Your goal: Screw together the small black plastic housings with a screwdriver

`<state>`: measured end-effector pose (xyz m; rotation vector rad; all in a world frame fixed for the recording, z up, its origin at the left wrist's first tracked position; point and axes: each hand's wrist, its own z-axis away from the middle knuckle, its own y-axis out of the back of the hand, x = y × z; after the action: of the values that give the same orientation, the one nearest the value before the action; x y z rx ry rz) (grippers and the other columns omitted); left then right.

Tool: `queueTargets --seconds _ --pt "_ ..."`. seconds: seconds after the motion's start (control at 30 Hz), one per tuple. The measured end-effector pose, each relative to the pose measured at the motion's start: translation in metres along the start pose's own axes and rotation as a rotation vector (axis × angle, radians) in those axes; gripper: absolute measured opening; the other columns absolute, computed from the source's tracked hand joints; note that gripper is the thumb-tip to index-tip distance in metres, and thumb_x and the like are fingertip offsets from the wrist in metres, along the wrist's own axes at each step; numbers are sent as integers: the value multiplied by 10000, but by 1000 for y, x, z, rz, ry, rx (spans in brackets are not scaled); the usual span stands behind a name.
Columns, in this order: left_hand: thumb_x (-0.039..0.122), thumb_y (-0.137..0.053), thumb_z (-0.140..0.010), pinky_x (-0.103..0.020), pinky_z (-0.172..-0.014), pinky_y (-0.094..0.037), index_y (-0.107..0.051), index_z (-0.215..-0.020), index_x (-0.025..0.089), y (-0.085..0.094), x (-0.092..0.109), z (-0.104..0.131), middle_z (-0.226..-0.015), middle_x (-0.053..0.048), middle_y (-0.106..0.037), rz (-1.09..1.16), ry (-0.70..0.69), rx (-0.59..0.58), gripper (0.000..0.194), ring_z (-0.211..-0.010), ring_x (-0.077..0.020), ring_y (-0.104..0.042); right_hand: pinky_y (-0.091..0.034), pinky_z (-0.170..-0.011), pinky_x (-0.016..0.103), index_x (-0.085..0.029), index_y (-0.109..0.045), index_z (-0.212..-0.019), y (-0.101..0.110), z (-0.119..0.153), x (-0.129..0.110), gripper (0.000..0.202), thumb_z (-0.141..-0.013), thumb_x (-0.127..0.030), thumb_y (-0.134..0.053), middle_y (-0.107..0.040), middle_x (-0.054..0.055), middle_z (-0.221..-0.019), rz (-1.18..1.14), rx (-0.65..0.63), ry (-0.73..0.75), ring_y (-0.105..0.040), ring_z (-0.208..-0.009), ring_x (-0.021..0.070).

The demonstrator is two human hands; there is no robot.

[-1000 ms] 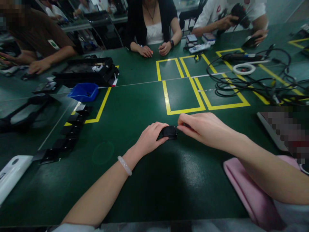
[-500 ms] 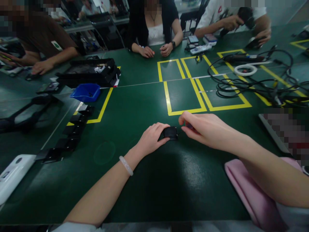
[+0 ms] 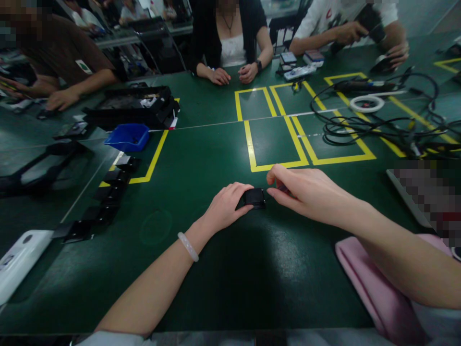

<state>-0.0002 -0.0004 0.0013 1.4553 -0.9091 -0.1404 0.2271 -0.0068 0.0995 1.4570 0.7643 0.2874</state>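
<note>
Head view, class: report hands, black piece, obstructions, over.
Left hand gripping black piece. Right hand curled beside it, grip unclear. Pink cloth apart from both hands.

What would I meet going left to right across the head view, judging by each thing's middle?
White case, blue tray, bracelet, left hand, black block, right hand, pink cloth.

One head-worn view; close above the green table (image 3: 216, 288); forward and down
</note>
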Motion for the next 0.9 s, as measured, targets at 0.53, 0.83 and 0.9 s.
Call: queueTargets --seconds 0.53,0.83,0.9 --pt "325 -571 -876 -411 -906 -459 -455 -1215 208 2 1 -1 -1157 -77 -561 -4 1 -4 377 -1051 -240 -540 -271 -535 236 -201 -478 -969 -1 -1 1 113 -920 -289 -426 -615 -2 -746 22 -7 -24 -543 -600 133" --pt "328 -573 -871 -417 -903 -460 -457 -1210 218 1 1 0 -1144 -78 -567 -2 -4 9 374 -1044 -244 -546 -264 -526 240 -198 -496 -957 -1 -2 0 160 -921 -338 -427 -618 3 -717 16 -3 -21 -552 -599 144" --pt "329 -570 -875 -414 -902 -461 -457 -1214 219 1 1 0 -1149 -75 -564 -3 -1 3 374 -1044 -241 -543 -265 -529 237 -197 -493 -970 -1 -1 0 130 -916 -295 -427 -617 -1 -720 9 -7 -16 -542 -585 135"
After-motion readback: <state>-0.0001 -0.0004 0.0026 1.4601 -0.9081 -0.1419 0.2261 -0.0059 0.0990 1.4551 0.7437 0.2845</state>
